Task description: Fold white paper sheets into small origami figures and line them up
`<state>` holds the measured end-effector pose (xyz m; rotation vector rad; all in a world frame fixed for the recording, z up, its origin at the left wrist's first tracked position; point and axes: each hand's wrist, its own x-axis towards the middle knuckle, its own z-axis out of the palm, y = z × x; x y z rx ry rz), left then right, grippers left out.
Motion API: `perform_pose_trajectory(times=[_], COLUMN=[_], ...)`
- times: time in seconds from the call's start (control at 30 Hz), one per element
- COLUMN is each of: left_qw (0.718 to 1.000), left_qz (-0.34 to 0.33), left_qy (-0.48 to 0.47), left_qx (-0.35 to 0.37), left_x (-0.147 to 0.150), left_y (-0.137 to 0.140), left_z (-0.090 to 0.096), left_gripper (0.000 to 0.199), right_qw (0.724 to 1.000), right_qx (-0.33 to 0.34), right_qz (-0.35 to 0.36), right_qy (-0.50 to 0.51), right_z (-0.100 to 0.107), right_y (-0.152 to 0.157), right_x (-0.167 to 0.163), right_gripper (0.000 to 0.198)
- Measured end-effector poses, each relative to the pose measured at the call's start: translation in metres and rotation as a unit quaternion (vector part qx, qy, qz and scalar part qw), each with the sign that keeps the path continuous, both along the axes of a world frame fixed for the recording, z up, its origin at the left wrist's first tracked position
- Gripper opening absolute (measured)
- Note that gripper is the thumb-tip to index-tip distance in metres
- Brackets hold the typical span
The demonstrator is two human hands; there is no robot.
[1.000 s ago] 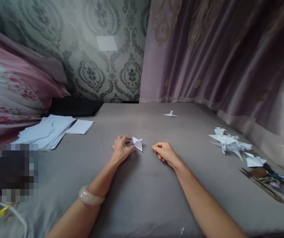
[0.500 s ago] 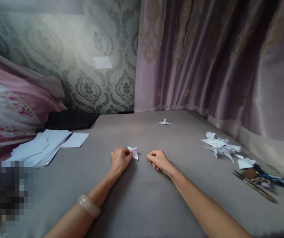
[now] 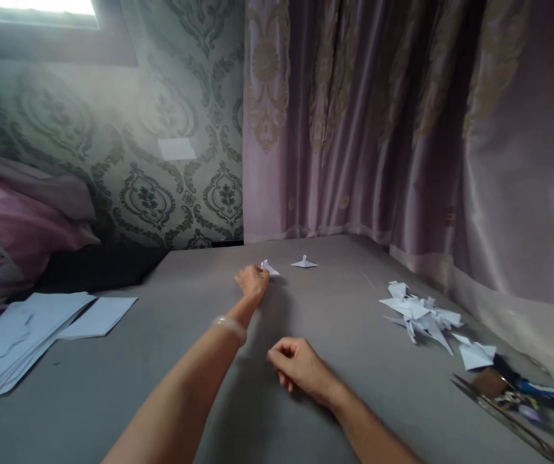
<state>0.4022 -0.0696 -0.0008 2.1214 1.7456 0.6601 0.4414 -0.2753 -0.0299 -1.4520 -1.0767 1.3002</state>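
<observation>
The left hand point(image 3: 252, 281) pinches a folded paper point(image 3: 270, 269) near the far edge of the grey surface point(image 3: 344, 309), just left of a paper bird point(image 3: 305, 261). A wide stretch of cloth separates both from the paper pile point(image 3: 422, 312). The right hand point(image 3: 301, 368) is curled, thumb against fingers. Since half a second ago, the left has carried its paper farther forward.
</observation>
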Motion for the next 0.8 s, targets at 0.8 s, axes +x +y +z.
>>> perform_pose_trajectory(times=[0.8], left_qw=[0.997], left_qz=[0.032], left_qy=[0.067], left_qx=[0.022], left_x=[0.071], left_y=[0.024], left_z=[-0.029], left_gripper=[0.034], right_qw=[0.998], right_qx=[-0.016], right_qz=[0.02], right_qy=[0.049], right_z=[0.003], right_y=[0.004], right_x=[0.003], right_gripper=[0.008])
